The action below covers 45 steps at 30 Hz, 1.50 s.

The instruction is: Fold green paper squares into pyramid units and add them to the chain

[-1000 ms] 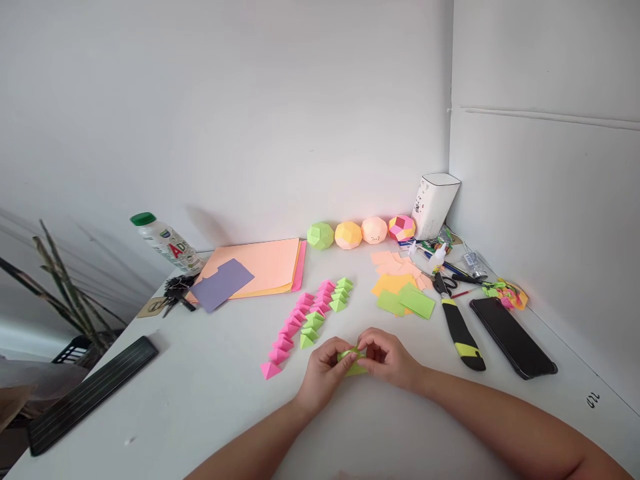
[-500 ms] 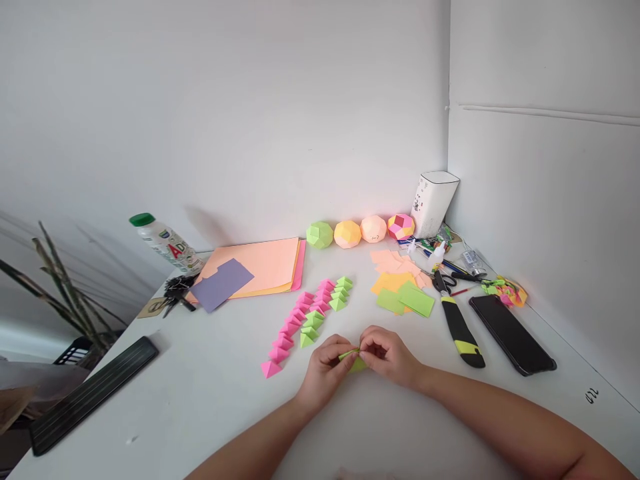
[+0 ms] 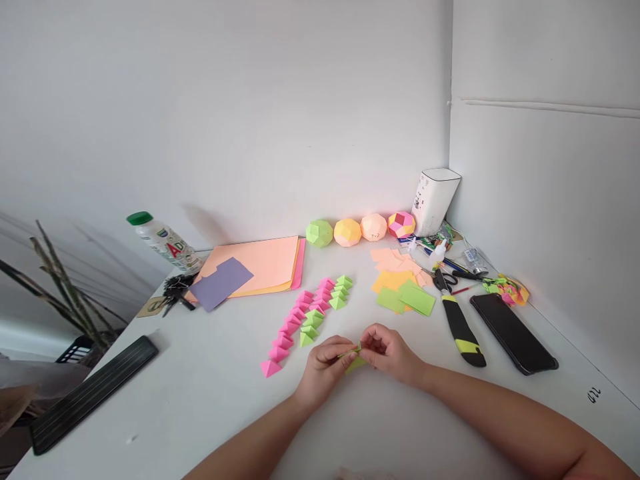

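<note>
My left hand (image 3: 327,365) pinches a small piece of green paper (image 3: 355,365) between thumb and fingers. From the other side my right hand (image 3: 389,353) grips the same paper, its fingertips close to those of the left. Part of the paper is hidden by my fingers, so its folds are hard to make out. Just beyond my left hand stand slanting rows of folded pink paper pieces (image 3: 291,325) and folded green paper pieces (image 3: 313,319). Farther off to the right lie flat green paper rectangles (image 3: 417,298) over orange and peach slips (image 3: 395,263).
Several faceted paper balls (image 3: 347,232) line the wall beside a white box-shaped device (image 3: 436,202). A utility knife (image 3: 463,330) and a phone (image 3: 513,333) lie right. Larger paper sheets (image 3: 260,260), a purple sheet (image 3: 223,283), a bottle (image 3: 165,240) and a black bar (image 3: 95,393) are left.
Both hands stay nearly in place, still holding the green paper. The paper's visible part has tilted slightly between the fingers. The camera view has shifted a little.
</note>
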Tool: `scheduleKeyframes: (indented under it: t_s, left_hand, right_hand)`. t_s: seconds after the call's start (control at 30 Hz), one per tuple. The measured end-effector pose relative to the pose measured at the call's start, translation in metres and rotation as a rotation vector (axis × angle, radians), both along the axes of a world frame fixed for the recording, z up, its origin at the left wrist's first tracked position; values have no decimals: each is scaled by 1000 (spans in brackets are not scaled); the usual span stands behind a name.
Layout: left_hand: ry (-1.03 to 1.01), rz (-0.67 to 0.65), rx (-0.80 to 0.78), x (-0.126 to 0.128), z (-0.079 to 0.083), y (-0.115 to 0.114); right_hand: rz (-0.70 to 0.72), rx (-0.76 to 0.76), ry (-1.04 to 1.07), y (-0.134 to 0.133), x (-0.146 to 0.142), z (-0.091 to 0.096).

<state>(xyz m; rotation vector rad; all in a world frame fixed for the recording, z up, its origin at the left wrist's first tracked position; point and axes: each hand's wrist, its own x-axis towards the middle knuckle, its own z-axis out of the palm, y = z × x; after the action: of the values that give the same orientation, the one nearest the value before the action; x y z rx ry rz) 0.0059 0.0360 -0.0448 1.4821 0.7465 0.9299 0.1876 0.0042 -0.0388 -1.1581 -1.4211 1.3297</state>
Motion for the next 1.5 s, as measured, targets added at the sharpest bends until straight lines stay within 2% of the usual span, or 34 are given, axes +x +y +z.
scheduleKeyframes:
  t_s: [0.63, 1.0, 1.3, 1.5]
  left_hand:
    - [39, -38, 39, -1, 2, -1]
    - [127, 2, 35, 1, 5, -4]
    - [88, 11, 50, 2, 3, -2]
    - [133, 21, 46, 2, 6, -4]
  right_hand:
    - [13, -61, -6, 2, 2, 1]
    - [-3, 100, -149, -1, -2, 5]
    - [-3, 46, -120, 1, -3, 3]
    - [-13, 101, -162, -1, -3, 6]
